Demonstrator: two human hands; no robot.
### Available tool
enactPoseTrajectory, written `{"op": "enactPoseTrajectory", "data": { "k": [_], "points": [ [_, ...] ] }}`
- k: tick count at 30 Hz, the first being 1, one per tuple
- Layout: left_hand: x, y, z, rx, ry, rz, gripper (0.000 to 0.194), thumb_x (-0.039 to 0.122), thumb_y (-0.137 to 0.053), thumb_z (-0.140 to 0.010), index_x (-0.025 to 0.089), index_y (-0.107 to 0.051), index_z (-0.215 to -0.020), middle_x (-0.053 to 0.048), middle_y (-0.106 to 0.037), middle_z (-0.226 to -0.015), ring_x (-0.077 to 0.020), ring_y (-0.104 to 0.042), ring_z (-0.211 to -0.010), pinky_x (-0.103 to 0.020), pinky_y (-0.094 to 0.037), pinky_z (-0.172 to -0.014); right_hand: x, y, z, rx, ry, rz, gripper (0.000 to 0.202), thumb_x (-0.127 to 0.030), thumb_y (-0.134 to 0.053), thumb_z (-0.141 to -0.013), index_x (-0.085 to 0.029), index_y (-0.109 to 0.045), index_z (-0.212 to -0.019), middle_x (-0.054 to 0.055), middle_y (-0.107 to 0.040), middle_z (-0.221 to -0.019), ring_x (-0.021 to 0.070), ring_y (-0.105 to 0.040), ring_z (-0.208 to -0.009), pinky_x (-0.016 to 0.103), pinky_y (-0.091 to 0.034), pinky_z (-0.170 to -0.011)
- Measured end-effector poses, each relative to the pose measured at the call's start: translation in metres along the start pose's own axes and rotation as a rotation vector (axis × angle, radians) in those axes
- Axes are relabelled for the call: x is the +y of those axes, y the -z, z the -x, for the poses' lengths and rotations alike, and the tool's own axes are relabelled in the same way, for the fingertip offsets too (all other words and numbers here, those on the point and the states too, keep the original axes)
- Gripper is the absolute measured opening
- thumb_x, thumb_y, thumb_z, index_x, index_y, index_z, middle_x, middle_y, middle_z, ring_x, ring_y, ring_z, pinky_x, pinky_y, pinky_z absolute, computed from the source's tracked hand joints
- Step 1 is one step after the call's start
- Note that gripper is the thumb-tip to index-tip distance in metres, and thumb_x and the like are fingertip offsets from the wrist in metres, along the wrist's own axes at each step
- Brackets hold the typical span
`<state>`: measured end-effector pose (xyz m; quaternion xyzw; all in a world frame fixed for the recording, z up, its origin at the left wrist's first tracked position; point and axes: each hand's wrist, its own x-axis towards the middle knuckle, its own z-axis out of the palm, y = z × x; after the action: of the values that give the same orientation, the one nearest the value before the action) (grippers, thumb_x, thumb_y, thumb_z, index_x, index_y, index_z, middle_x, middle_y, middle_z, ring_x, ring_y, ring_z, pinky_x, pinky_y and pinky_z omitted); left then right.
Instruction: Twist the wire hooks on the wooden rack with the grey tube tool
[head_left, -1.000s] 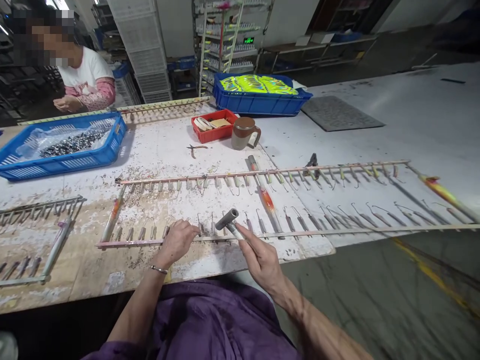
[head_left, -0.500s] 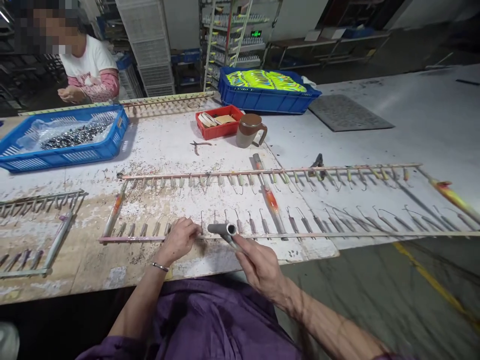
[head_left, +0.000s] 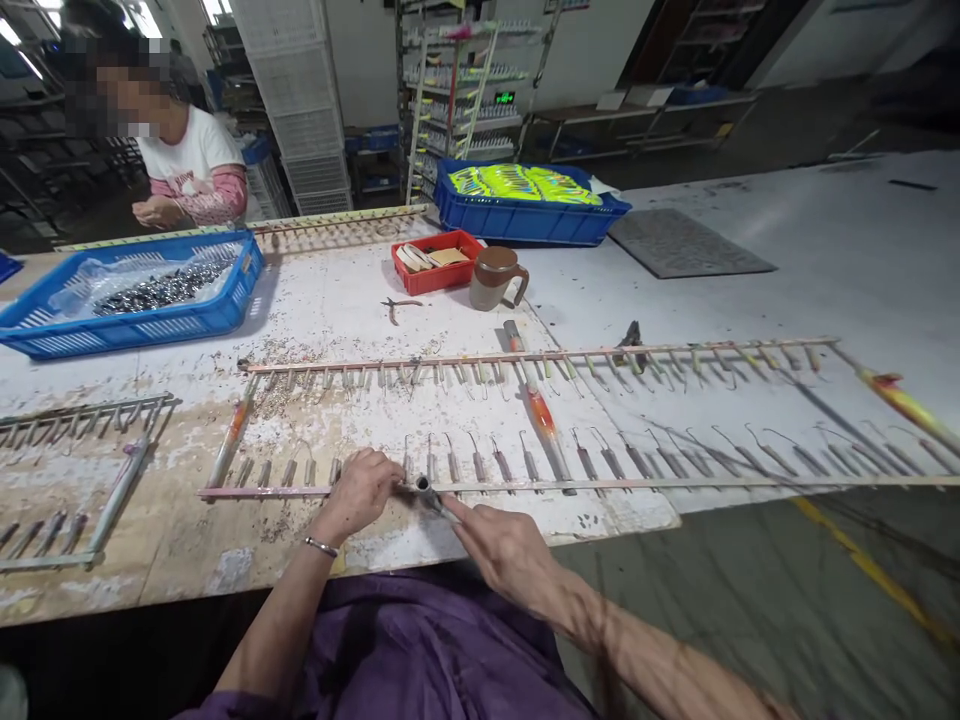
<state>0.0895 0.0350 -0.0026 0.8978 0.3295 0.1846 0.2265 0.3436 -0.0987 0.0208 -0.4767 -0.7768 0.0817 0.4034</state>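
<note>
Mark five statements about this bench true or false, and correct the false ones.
1. The right hand grips a hammer-like tool. True.
2. The mug stands left of the red tray. False: it stands at the tray's right end.
3. The left hand is inside a blue crate. False: it is at the near rail of the long frame.
4. A bracelet circles the left wrist. True.
5. The pliers lie in the red tray. False: they lie on the tabletop.

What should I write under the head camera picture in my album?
The right hand holds a hammer beside the left hand, at a frame lined with hooked pieces.
</note>
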Motion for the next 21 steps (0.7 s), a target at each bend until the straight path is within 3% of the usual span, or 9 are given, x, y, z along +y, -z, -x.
{"op": "enactPoseTrajectory", "data": {
  "k": [4, 6, 8, 10, 14, 17, 18, 21],
  "points": [
    [0.001, 0.000, -0.001, 0.009, 0.024, 0.002, 0.022, 0.013, -0.054, -0.103, 0.023, -0.074, -0.101, -0.005, -0.074, -0.092, -0.0237, -0.066, -0.096, -0.040, -0.051, -0.090, -0.001, 0.006, -0.001, 0.129, -0.007, -0.066, 0.067, -0.017, -0.050, -0.109, -0.034, -0.033, -0.171, 0.006, -0.083, -0.103, 0.0221, -0.081, -0.080, 0.033, -0.069, -0.071],
    [0.002, 0.000, -0.001, 0.014, 0.020, -0.005, 0.022, 0.015, -0.054, -0.104, 0.023, -0.074, -0.103, -0.005, -0.075, -0.093, -0.0235, -0.067, -0.096, -0.040, -0.051, -0.091, 0.002, 0.004, 0.001, 0.153, 0.013, -0.031, 0.063, -0.018, -0.050, -0.109, -0.032, -0.038, -0.170, 0.004, -0.082, -0.095, 0.0216, -0.080, -0.073, 0.031, -0.067, -0.065],
    [0.001, -0.001, 0.000, 0.028, 0.017, -0.003, 0.022, 0.018, -0.053, -0.107, 0.023, -0.074, -0.105, -0.005, -0.076, -0.093, -0.0230, -0.068, -0.095, -0.039, -0.052, -0.090, 0.007, -0.001, 0.009, 0.070, 0.011, 0.016, 0.056, -0.020, -0.050, -0.110, -0.029, -0.048, -0.165, 0.001, -0.078, -0.079, 0.0192, -0.074, -0.057, 0.027, -0.063, -0.053],
    [-0.001, -0.002, 0.001, 0.064, 0.027, 0.008, 0.021, 0.020, -0.053, -0.108, 0.023, -0.074, -0.109, -0.005, -0.077, -0.095, -0.0226, -0.069, -0.093, -0.039, -0.053, -0.089, 0.011, -0.005, 0.020, -0.009, -0.014, 0.017, 0.052, -0.020, -0.049, -0.110, -0.028, -0.053, -0.161, 0.002, -0.079, -0.079, 0.0192, -0.074, -0.058, 0.027, -0.063, -0.052],
    [-0.006, -0.008, 0.003, 0.288, 0.114, -0.012, 0.020, 0.020, -0.053, -0.106, 0.022, -0.070, -0.117, -0.007, -0.076, -0.104, -0.0232, -0.069, -0.098, -0.037, -0.055, -0.088, 0.014, -0.003, 0.040, 0.085, -0.146, -0.041, 0.052, -0.019, -0.051, -0.108, -0.028, -0.055, -0.159, 0.008, -0.083, -0.126, 0.0248, -0.083, -0.105, 0.034, -0.072, -0.088],
    [0.000, -0.014, 0.001, 0.442, 0.223, -0.104, 0.013, 0.022, -0.057, -0.104, 0.020, -0.070, -0.106, -0.009, -0.072, -0.102, -0.0245, -0.067, -0.099, -0.039, -0.054, -0.088, 0.014, 0.001, 0.047, 0.183, -0.360, -0.034, 0.043, -0.029, -0.051, -0.110, -0.025, -0.065, -0.150, 0.009, -0.080, -0.136, 0.0263, -0.079, -0.120, 0.039, -0.070, -0.100],
    [0.006, -0.017, -0.001, 0.428, 0.257, -0.147, 0.012, 0.024, -0.060, -0.103, 0.020, -0.070, -0.097, -0.008, -0.071, -0.097, -0.0250, -0.066, -0.097, -0.040, -0.054, -0.088, 0.015, 0.001, 0.048, 0.199, -0.437, -0.034, 0.041, -0.033, -0.052, -0.110, -0.025, -0.067, -0.147, 0.009, -0.080, -0.137, 0.0268, -0.078, -0.122, 0.040, -0.069, -0.101],
    [0.028, -0.026, -0.013, 0.237, 0.375, -0.270, 0.031, 0.033, -0.072, -0.099, 0.020, -0.064, -0.072, -0.008, -0.067, -0.082, -0.0287, -0.064, -0.094, -0.046, -0.050, -0.090, 0.017, 0.000, 0.054, 0.222, -0.552, -0.032, 0.040, -0.039, -0.055, -0.109, -0.024, -0.072, -0.142, 0.009, -0.080, -0.136, 0.0305, -0.076, -0.127, 0.045, -0.070, -0.099]
  ]
}}
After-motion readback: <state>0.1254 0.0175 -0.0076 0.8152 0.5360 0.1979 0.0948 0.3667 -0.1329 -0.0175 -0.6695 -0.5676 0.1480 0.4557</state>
